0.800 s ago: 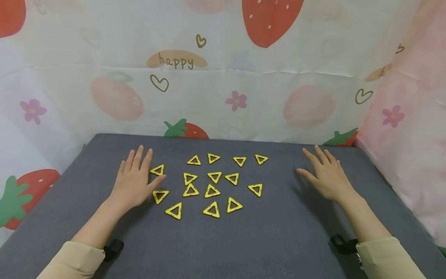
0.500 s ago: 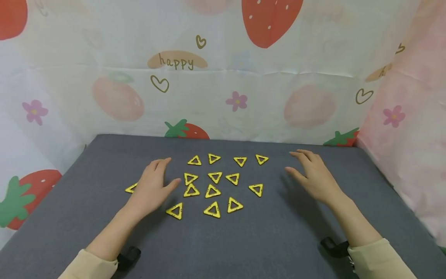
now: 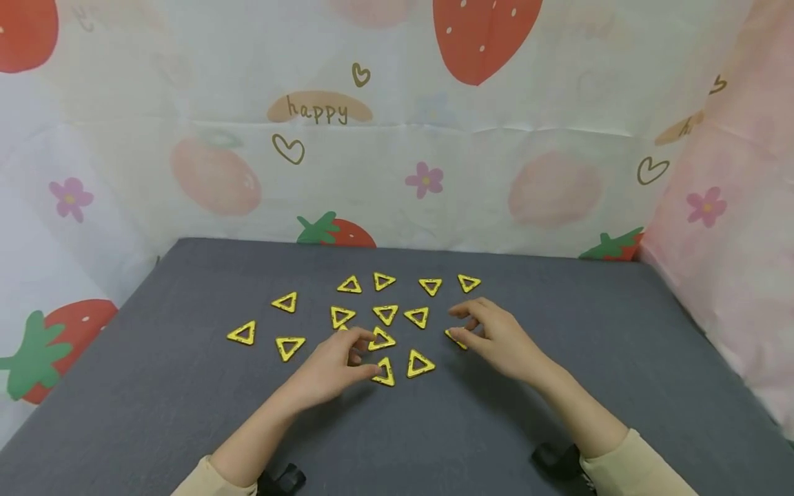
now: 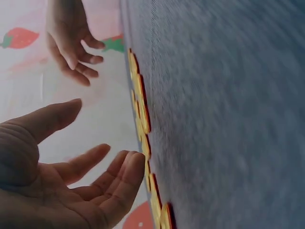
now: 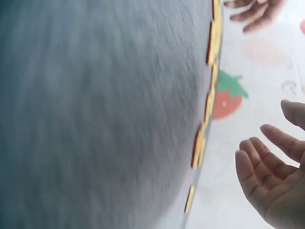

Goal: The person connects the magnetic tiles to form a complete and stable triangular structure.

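Note:
Several flat yellow triangles with hollow middles lie scattered on the dark grey table [image 3: 434, 427]. My left hand [image 3: 331, 372] hovers over the front middle of the group, thumb and fingers apart and loosely bent. Its thumb tip overlaps a front triangle [image 3: 390, 375] in the head view, and the hand hides part of another behind it. To the right, my right hand [image 3: 499, 337] hangs over the rightmost triangle [image 3: 455, 341], covering much of it. Both wrist views show nothing between the fingers of the left hand [image 4: 95, 191] or the right hand [image 5: 274, 183].
Three triangles, one of them a far-left triangle [image 3: 251, 333], lie apart on the left. A row of them runs along the back. Behind the table hangs a white curtain [image 3: 372, 186] printed with fruit, and a pink one [image 3: 732, 275] on the right. Black straps circle both wrists.
Both hands have moved inward over the triangles, the left to the right and the right to the left. Their fingers have bent more. The left-side triangles are uncovered now.

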`<state>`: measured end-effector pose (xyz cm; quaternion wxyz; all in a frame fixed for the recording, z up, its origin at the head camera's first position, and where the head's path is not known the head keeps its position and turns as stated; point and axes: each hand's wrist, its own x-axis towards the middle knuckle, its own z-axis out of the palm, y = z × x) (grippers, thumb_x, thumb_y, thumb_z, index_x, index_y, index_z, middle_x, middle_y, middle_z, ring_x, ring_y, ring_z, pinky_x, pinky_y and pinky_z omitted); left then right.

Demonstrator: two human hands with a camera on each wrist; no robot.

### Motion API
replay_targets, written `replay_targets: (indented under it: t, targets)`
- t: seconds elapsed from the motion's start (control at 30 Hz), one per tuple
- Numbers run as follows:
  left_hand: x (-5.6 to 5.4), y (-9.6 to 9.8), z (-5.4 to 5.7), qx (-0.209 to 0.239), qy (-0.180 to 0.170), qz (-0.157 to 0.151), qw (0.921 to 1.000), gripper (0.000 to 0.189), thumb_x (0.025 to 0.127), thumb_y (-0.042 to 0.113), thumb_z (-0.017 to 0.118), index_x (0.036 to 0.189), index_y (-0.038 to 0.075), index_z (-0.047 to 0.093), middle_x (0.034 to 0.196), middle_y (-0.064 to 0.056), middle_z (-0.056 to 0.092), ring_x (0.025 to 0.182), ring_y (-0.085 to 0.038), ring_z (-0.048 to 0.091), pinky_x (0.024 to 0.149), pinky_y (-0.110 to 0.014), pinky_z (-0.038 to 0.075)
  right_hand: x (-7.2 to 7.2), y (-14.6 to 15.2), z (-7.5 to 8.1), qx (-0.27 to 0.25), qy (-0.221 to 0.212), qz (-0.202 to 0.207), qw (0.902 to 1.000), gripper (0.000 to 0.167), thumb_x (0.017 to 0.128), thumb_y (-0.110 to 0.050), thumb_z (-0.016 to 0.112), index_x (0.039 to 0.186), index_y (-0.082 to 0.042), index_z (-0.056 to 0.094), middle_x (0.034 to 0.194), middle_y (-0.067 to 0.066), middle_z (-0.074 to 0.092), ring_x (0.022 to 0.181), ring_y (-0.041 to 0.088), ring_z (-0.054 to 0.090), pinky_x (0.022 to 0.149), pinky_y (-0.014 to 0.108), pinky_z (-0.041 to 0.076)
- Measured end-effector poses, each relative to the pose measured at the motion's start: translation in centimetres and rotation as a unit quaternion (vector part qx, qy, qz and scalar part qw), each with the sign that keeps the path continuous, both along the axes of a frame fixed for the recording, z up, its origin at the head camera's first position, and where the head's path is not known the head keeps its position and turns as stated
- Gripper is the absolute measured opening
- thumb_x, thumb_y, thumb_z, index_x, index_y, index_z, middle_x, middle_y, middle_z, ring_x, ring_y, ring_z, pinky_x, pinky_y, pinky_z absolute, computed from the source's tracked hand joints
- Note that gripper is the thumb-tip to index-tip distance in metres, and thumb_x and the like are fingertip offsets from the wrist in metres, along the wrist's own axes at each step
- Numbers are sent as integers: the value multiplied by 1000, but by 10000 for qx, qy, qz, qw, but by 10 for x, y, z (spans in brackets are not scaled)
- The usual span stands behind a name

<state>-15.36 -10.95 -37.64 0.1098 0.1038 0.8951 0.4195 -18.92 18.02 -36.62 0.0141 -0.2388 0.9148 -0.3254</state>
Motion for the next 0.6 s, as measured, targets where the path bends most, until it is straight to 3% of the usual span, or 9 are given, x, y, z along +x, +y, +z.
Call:
replay_targets:
  t: [0.17, 0.4, 0.6]
  targets:
    - [-2, 3, -6, -26, -23, -82, 10000, 48, 88, 21, 74, 131, 7, 59, 120, -13, 62, 100, -21, 61, 82, -39, 51, 0, -7, -3, -216, -285, 170, 9992, 40, 99, -37, 59, 131, -14, 59, 132, 8, 60, 107, 18, 62, 87, 34, 51]
    - [-4, 5, -15, -139, 168, -240, 9995, 50, 85, 20, 77, 131, 7, 60, 112, -12, 61, 92, -17, 57, 80, -35, 48, -1, -16, -10, -377, -648, 293, 9968, 38, 98, -34, 61, 130, -14, 60, 130, 8, 62, 105, 18, 63, 82, 33, 51]
    - [-9, 1, -20, -34, 208, -668, 9975, 49, 86, 18, 77, 130, 5, 61, 106, -14, 58, 79, -15, 51, 73, -29, 44, 2, -26, -18, -103, -602, 539, 9967, 38, 97, -30, 64, 130, -12, 59, 121, 8, 61, 92, 11, 60, 75, 26, 51]
